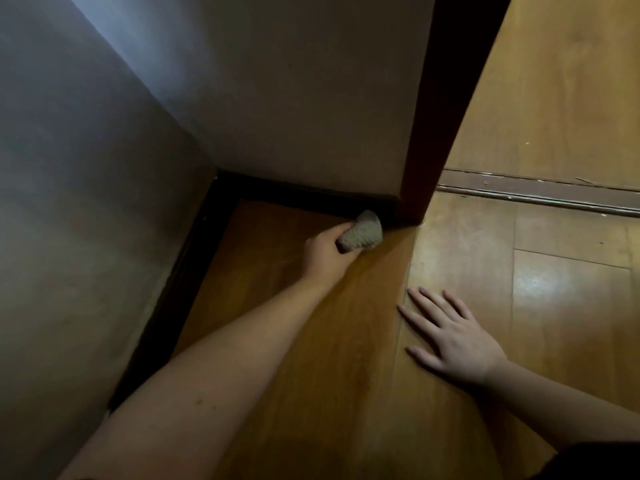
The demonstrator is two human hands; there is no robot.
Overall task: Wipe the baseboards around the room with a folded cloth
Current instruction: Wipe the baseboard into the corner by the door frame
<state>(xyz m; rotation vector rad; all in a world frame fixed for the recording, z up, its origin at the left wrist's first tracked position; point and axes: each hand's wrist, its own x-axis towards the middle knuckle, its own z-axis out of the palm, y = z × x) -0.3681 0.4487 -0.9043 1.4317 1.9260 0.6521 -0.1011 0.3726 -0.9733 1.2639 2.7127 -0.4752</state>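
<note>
A dark baseboard [294,194] runs along the foot of the far wall and meets a second baseboard [180,282] along the left wall in a corner. My left hand [325,252] grips a folded grey-beige cloth [362,233] and holds it against the right end of the far baseboard, next to the door frame. My right hand [450,337] lies flat on the wooden floor with its fingers spread, holding nothing.
A dark red-brown door frame [440,133] stands just right of the cloth. Behind it a metal threshold strip [540,194] crosses the doorway. The wooden floor [571,289] stretches to the right and towards me. Grey walls [86,202] close in the left and the back.
</note>
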